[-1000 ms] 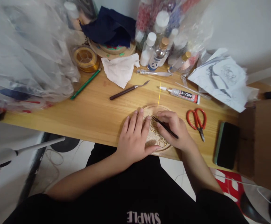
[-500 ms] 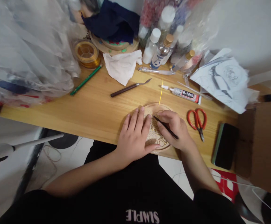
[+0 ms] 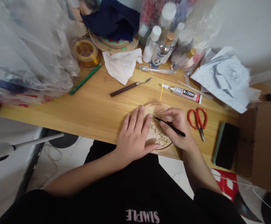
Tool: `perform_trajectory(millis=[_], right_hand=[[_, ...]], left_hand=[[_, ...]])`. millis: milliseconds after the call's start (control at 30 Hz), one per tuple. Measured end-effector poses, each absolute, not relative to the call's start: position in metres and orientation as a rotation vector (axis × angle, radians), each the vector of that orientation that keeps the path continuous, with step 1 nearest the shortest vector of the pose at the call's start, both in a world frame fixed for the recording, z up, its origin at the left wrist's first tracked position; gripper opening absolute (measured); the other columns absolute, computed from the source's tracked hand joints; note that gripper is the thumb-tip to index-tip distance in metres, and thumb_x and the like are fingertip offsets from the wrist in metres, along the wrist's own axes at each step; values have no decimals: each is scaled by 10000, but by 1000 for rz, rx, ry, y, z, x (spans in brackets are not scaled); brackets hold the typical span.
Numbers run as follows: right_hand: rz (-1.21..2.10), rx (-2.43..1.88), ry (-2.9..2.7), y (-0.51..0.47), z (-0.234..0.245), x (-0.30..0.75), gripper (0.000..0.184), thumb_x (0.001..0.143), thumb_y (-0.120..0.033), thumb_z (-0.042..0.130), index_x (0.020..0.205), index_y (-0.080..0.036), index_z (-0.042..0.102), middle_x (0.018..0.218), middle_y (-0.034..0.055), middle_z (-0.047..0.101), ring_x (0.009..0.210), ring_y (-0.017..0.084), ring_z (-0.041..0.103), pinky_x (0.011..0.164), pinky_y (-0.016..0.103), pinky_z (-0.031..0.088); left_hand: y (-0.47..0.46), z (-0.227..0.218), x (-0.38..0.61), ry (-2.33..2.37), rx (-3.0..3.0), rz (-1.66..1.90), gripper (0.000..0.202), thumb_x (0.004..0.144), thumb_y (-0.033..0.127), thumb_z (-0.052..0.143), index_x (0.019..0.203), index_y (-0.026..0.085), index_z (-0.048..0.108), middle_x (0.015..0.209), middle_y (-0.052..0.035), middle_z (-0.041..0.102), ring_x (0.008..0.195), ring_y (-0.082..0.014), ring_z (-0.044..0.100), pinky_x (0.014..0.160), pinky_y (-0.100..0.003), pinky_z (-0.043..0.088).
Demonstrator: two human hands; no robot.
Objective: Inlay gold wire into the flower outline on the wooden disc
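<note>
A round wooden disc [image 3: 158,130] with a gold wire pattern lies at the near edge of the wooden table [image 3: 95,105]. My left hand [image 3: 135,135] lies flat on the disc's left side, fingers stretched out. My right hand [image 3: 178,127] is closed in a pinch on thin black tweezers [image 3: 170,126], whose tip rests on the disc's pattern. A thin gold wire [image 3: 161,91] rises from the disc's far edge.
Red scissors [image 3: 197,119] and a dark phone [image 3: 225,144] lie right of my hands, beside a cardboard box [image 3: 263,146]. A B-7000 glue tube [image 3: 185,94], a brown-handled tool [image 3: 128,87], tissue [image 3: 121,65], green pencil [image 3: 85,79], wire spool [image 3: 86,53], bottles [image 3: 160,51] and plastic bags [image 3: 25,49] crowd the back.
My right hand has shifted slightly to the right with the tweezers, uncovering more of the disc's pattern. My left hand has stayed flat in place.
</note>
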State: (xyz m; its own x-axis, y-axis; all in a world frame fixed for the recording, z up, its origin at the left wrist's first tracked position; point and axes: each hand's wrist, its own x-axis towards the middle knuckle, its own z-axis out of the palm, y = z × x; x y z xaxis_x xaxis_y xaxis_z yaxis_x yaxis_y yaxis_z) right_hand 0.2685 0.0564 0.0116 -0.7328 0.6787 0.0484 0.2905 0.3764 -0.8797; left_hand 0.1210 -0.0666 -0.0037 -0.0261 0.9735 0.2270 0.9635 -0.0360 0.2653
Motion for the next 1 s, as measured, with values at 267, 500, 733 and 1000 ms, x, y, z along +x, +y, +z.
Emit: perform_trajectory(millis=[267, 500, 733, 1000], right_hand=[[1359, -800, -2125, 54, 12, 267, 260, 887, -163, 562, 1107, -264, 466, 764, -52, 544, 576, 93, 518, 540, 234, 439], [1266, -819, -2126, 60, 39, 279, 246, 879, -154, 629, 1104, -255, 634, 1005, 20, 710, 859, 141, 687, 760, 277, 557], [1166, -723, -2408, 87, 50, 278, 147, 838, -175, 702, 981, -212, 708, 860, 3, 749, 750, 112, 694, 669, 217, 543], [1359, -716, -2374, 86, 33, 278, 138, 839, -205, 712, 975, -186, 727, 908, 31, 771, 795, 134, 729, 697, 232, 585]], left_hand=[[-67, -4, 121, 2163, 2178, 547, 867, 885, 701, 429, 1412, 12, 432, 1494, -309, 375, 1372, -426, 407, 1106, -518, 289], [-66, 2, 111, 2051, 2200, 446, 844, 884, 684, 465, 1438, 48, 418, 1537, -275, 326, 1433, -394, 330, 1150, -524, 234], [-59, 1, 91, 1837, 2271, 430, 844, 850, 673, 539, 1443, 82, 432, 1568, -244, 284, 1459, -366, 287, 1178, -499, 207], [-57, 0, 91, 1803, 2264, 462, 829, 864, 657, 519, 1438, 65, 432, 1569, -266, 263, 1462, -378, 269, 1171, -516, 209]])
